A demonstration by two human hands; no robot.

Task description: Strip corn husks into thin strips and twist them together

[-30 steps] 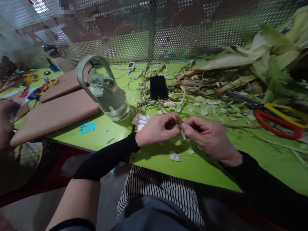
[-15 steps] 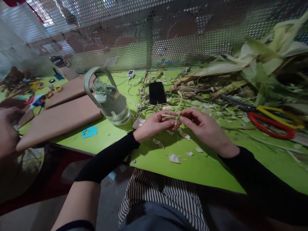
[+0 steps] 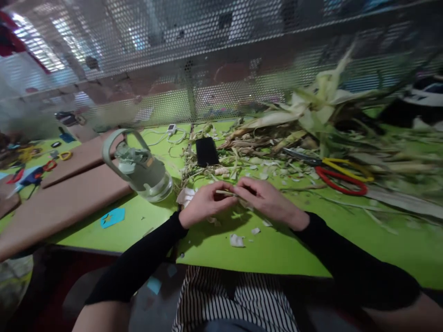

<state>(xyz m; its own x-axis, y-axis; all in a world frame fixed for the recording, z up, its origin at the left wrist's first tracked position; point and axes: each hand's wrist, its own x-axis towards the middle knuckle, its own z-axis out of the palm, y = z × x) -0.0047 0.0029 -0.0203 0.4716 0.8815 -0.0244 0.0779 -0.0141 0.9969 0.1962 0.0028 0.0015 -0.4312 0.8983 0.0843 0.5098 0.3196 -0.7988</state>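
My left hand and my right hand meet over the green table, fingertips close together. Between them is a thin pale-green corn husk strip, pinched by both hands; its far end is hidden behind the fingers. Small husk scraps lie on the tabletop below. Just beyond my fingers is a short pale knotted piece, too small to make out well. Large scissors with one red and one yellow handle lie open to the right of my right hand.
A pale green water bottle stands left of my hands. A black phone lies among shreds. Corn husks pile up at the back right, before a perforated metal screen. Brown boards and a blue tag are left.
My view has turned to the right, so the table's things sit further left and lower. The crossed strips between my fingers are now mostly covered. Another person's hand at the left has left view.
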